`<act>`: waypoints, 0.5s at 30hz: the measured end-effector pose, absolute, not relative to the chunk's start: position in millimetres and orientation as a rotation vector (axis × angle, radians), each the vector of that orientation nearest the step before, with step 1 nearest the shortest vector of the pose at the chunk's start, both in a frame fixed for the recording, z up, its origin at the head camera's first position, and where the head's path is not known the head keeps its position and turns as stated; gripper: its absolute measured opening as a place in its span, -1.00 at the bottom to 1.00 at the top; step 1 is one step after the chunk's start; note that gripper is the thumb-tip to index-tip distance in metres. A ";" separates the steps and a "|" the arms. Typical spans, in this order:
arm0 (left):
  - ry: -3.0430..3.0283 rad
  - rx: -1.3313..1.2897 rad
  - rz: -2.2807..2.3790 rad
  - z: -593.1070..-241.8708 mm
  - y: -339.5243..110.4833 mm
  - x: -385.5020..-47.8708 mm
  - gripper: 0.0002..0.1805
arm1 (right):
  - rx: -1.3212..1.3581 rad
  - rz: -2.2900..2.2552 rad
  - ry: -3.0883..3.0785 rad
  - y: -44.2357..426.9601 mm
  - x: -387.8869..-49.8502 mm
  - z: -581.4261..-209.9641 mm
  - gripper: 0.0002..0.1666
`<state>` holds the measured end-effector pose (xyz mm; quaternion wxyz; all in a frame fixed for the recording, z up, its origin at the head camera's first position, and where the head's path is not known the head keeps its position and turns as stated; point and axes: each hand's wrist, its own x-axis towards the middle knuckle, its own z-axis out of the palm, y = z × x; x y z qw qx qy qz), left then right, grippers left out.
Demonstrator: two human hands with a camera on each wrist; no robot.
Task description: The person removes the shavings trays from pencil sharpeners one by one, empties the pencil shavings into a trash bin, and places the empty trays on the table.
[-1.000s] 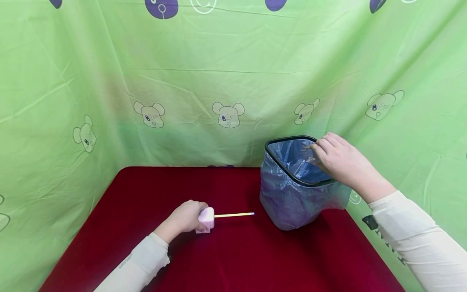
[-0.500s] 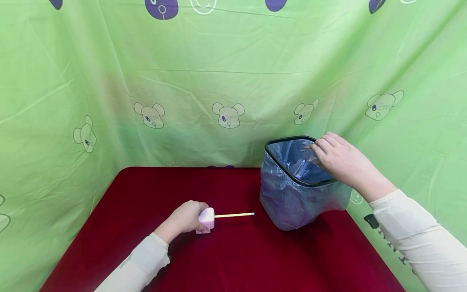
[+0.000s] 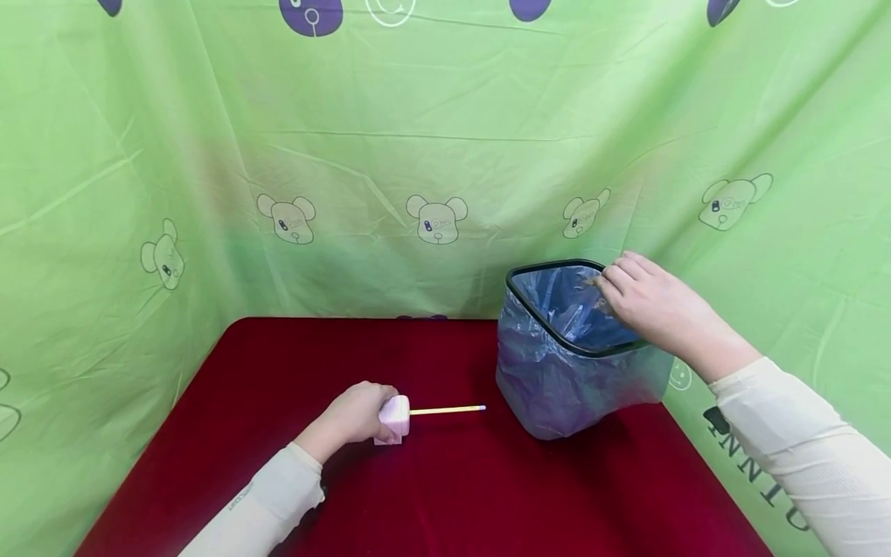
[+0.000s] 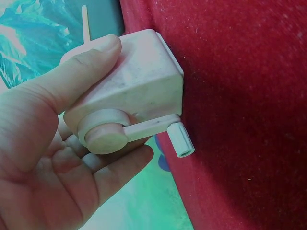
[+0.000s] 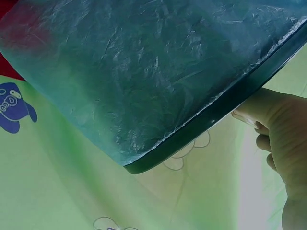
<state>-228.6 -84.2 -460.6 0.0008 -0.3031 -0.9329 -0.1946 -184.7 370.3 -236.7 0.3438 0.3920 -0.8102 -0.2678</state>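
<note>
My left hand grips a pale pink pencil sharpener on the red table, a yellow pencil sticking out of it toward the bin. In the left wrist view the thumb lies across the body, and the sharpener's crank handle faces the camera. My right hand is over the right side of the rubbish bin, fingertips pinched on thin brownish bits that look like pencil shavings. The right wrist view shows the right fingers partly behind the bin's dark rim; what they hold is hidden there.
A bluish see-through bag lines the bin, which stands at the right of the red-covered table. Green cloth printed with bear heads hangs behind and on both sides.
Both hands stay nearly where they were. The right forearm has shifted very slightly, while the sharpener, pencil and bin have not moved.
</note>
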 end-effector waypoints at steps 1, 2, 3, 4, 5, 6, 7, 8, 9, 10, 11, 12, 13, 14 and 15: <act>-2.928 -0.955 -0.611 -460.1 -84.2 -228.6 -0.34 | 1.018 -0.695 -2.104 370.6 -184.6 -236.9 -0.53; -2.926 -0.960 -0.610 -459.9 -84.3 -228.7 -0.34 | 1.018 -0.694 -2.102 370.7 -184.5 -236.9 -0.52; -2.925 -0.962 -0.611 -459.7 -84.4 -228.8 -0.33 | 1.017 -0.691 -2.101 370.8 -184.6 -237.1 -0.52; -2.922 -0.963 -0.615 -459.5 -84.6 -228.7 -0.33 | 1.015 -0.691 -2.100 370.8 -184.9 -237.3 -0.52; -2.923 -0.962 -0.614 -459.9 -84.8 -228.8 -0.32 | 1.014 -0.692 -2.099 370.5 -185.1 -237.5 -0.53; -2.924 -0.961 -0.611 -460.3 -84.9 -228.8 -0.32 | 1.015 -0.693 -2.100 370.4 -185.1 -237.9 -0.54; -2.927 -0.959 -0.606 -460.9 -85.0 -228.8 -0.32 | 1.016 -0.696 -2.102 370.4 -185.0 -238.3 -0.55; -2.928 -0.959 -0.603 -461.7 -85.1 -229.1 -0.33 | 1.018 -0.702 -2.104 370.5 -184.9 -238.8 -0.56; -2.929 -0.957 -0.603 -462.3 -85.1 -229.1 -0.33 | 1.019 -0.708 -2.107 370.9 -184.8 -239.3 -0.57; -2.928 -0.958 -0.601 -463.0 -85.1 -229.3 -0.33 | 1.019 -0.714 -2.110 371.4 -184.9 -239.5 -0.58; -2.928 -0.958 -0.597 -463.6 -85.1 -229.3 -0.33 | 1.019 -0.715 -2.117 371.9 -184.8 -239.9 -0.59; -2.926 -0.959 -0.591 -464.2 -85.1 -229.6 -0.33 | 1.017 -0.717 -2.125 372.7 -184.8 -240.0 -0.59; -2.922 -0.961 -0.592 -464.6 -85.2 -229.8 -0.33 | 1.013 -0.719 -2.134 373.4 -185.0 -240.1 -0.59; -2.918 -0.963 -0.593 -464.7 -85.3 -230.0 -0.34 | 1.009 -0.720 -2.143 374.1 -185.3 -240.0 -0.58; -2.917 -0.962 -0.593 -465.0 -85.4 -230.2 -0.33 | 1.004 -0.722 -2.151 374.8 -185.7 -239.8 -0.57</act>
